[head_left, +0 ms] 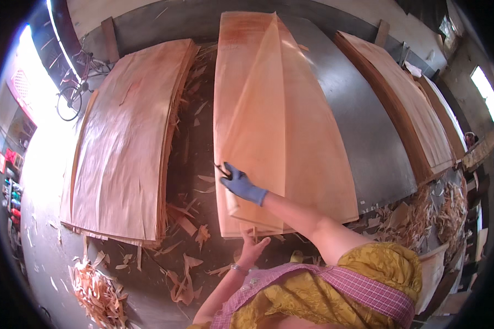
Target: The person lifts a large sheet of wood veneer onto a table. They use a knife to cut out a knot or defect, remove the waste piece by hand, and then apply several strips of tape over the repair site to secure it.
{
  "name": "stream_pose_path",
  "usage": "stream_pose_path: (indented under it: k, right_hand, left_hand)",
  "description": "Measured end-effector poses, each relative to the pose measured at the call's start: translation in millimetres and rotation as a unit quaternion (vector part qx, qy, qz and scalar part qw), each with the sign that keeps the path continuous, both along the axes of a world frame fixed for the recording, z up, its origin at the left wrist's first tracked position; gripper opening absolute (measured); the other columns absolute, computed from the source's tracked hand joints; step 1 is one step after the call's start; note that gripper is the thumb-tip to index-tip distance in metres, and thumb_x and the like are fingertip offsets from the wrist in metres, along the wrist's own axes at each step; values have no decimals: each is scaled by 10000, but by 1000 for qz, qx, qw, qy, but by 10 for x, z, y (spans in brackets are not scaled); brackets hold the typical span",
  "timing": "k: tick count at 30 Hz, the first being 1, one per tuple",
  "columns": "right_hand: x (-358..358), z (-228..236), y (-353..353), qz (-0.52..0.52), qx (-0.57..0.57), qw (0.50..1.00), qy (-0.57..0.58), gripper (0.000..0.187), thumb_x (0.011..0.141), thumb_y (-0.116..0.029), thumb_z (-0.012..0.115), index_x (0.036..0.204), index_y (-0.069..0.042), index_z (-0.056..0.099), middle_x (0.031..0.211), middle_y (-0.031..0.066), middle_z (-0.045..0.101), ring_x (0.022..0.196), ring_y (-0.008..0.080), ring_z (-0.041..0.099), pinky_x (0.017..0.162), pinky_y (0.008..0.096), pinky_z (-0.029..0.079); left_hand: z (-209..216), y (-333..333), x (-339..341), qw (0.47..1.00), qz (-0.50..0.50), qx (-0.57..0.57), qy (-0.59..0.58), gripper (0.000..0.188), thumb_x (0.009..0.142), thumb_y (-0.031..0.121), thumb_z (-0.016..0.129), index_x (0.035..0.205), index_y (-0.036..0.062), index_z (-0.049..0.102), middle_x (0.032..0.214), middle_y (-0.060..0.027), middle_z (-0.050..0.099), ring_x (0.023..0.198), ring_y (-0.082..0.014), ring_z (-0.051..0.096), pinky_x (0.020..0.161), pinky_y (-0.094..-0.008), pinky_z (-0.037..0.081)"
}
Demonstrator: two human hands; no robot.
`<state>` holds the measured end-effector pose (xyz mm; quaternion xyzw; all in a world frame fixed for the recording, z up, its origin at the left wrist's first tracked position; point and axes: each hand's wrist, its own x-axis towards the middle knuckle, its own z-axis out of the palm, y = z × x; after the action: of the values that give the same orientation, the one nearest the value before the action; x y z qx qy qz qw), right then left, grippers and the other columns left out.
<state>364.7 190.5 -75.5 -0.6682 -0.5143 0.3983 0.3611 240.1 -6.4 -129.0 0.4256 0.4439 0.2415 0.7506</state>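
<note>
A large sheet of thin wood veneer (318, 164) lies in front of me, and another veneer layer is folded over it, its slanting edge running to the far end. My right hand (241, 185), in a blue-grey glove, reaches across to the left edge of the folded layer. Its fingers are closed around a small dark tool (220, 170), whose exact kind I cannot make out. At the near edge of the sheet is my bare left hand (251, 249), thumb stretched out to the right and fingertips against the edge. A bracelet circles that wrist.
Tall veneer stacks stand at left (121, 142) and right (389, 82). A smooth grey metal surface (362, 120) lies beside the middle sheet. Veneer scraps (99, 293) litter the floor, with a larger heap (422, 219) at right. A bicycle (69, 101) stands near the bright doorway.
</note>
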Motion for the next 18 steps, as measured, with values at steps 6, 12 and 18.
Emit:
stream_pose_path:
  k: [6, 12, 18]
  right_hand:
    - [-1023, 393, 264, 56, 139, 986, 72, 666, 876, -231, 672, 1427, 13, 389, 1337, 247, 544, 1232, 296, 556, 1006, 364, 450]
    - [-239, 305, -838, -56, 106, 992, 45, 584, 888, -270, 723, 1338, 11, 479, 1028, 143, 683, 863, 218, 665, 716, 352, 529]
    - [126, 69, -1959, -112, -132, 984, 36, 343, 869, -355, 739, 930, -40, 617, 710, 25, 604, 675, 113, 590, 605, 270, 486]
  left_hand:
    - [138, 90, -36, 976, 130, -160, -69, 491, 841, 256, 767, 1106, 90, 389, 795, -32, 569, 619, -98, 550, 474, -232, 440]
    - [190, 154, 54, 920, 203, -277, -191, 221, 917, 229, 682, 913, 65, 533, 692, -38, 552, 593, -148, 577, 496, -282, 480]
    - [190, 115, 1, 914, 125, -296, -250, 203, 979, 228, 571, 952, 29, 598, 776, -66, 608, 623, -164, 569, 570, -292, 484]
